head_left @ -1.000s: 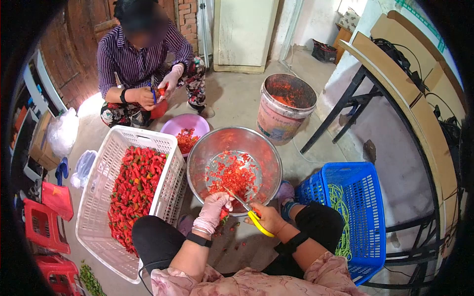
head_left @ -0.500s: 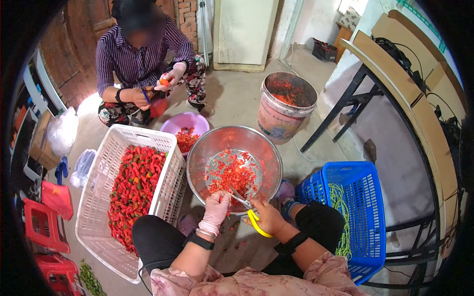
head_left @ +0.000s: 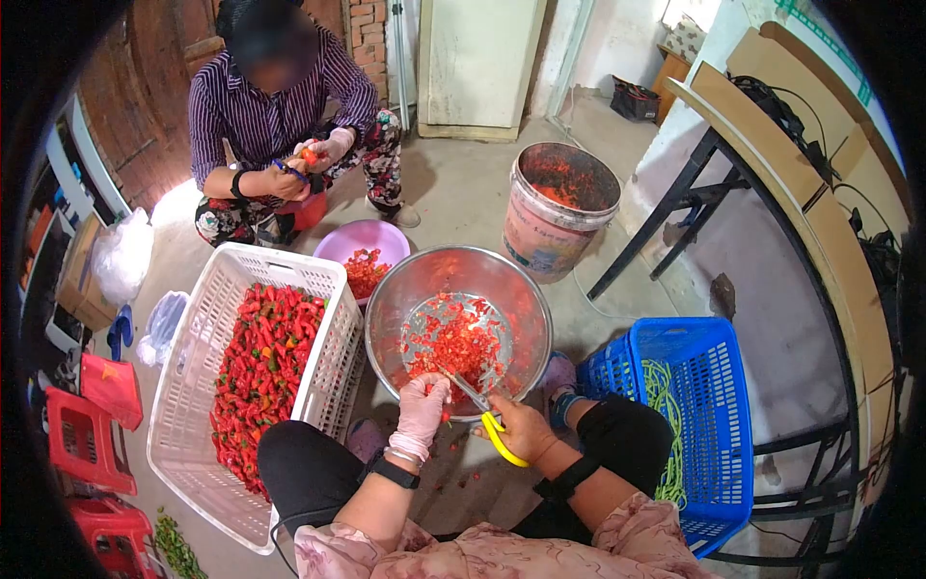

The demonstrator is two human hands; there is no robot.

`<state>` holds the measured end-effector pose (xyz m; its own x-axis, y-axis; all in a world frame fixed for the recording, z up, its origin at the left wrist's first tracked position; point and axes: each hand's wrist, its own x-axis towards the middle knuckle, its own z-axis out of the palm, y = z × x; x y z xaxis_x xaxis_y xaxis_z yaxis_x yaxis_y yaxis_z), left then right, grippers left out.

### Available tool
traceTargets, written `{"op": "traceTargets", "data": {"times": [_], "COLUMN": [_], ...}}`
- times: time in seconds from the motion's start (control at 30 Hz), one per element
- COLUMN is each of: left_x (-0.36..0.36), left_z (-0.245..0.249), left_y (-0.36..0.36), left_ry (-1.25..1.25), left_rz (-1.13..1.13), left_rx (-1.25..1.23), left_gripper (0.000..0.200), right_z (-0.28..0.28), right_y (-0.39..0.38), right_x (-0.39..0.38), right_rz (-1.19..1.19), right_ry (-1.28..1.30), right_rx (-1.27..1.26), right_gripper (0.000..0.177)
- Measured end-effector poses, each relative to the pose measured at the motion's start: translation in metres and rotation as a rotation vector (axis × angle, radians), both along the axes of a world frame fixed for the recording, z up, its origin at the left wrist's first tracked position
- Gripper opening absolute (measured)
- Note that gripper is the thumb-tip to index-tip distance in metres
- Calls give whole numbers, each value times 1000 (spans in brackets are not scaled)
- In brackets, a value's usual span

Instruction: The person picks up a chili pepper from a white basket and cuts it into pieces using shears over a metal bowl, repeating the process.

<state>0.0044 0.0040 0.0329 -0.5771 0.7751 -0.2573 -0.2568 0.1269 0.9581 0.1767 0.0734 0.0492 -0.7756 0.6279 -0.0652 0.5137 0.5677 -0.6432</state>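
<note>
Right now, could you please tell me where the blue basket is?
In the head view, the blue basket stands on the floor to the person's right, beside the right knee and left of the black-legged table.

Surroundings on the floor [head_left: 434, 183]. Right: a blue basket [head_left: 716, 386] holds long green pods [head_left: 666, 425]; beyond it, a black-legged bench [head_left: 762, 154] carries open cardboard [head_left: 844, 101] and black cables [head_left: 772, 104]. Far edge: a pale cabinet [head_left: 477, 63], with a dark bag [head_left: 634, 99] to its right. Left edge: two red stools [head_left: 96, 476], blue slippers [head_left: 121, 331] and translucent plastic bags [head_left: 122, 256]. Near-left corner: scattered green pieces [head_left: 177, 545], beside the nearer stool.
</note>
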Motion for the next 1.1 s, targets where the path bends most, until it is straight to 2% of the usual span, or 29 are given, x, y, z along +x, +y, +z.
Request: {"op": "traceTargets", "data": {"times": [0.1,0.17,0.4,0.47,0.57,0.67,0.8,0.9,0.97,1.0,1.07,1.1], "left_x": [0,-2,-4,-5,-6,-7,-8,-13,-21,-19,-14,-11], "left_z": [-3,-2,-12,-12,-8,-13,-18,-21,-20,-20,-16,-13], "left_y": [1,0,1,0,0,0,-1,-8,-15,-17,-24,-27], "left_ry": [-35,-155,-205,-393,-458,-516,-470,-469,-41,-39,687,693], "left_rz": [35,29,11,-41,-82,-95,-99,-148,-522,-523,-703,-682], "left_rx": [45,43,49,170,218,231,194,162,-265,-266,-613,-653], "left_gripper": [9,9,11,13,14,15,15,17,18,18,17,13], "right_z": [-3,2,-7,-7,-8,4,7,-7,-7,-8,-5,-3], "right_y": [-2,-3,-2,-1,-1,-1,-1,6,12,13,9,7], "right_x": [0,-1,-1,0,2,2,2,1,2,2,1,2], "right_rz": [-7,-6,-12,-2,23,77,69,-143,-141,-140,-165,-172], "right_ry": [25,18,162,197,220,251,247,161,124,80,174,192], "right_rx": [-21,-11,-20,-73,-103,-135,-216,-364,-311,-256,-294,-313], "right_gripper": [53,50,49,51,49,44,40,34,33,32,30,34]}}
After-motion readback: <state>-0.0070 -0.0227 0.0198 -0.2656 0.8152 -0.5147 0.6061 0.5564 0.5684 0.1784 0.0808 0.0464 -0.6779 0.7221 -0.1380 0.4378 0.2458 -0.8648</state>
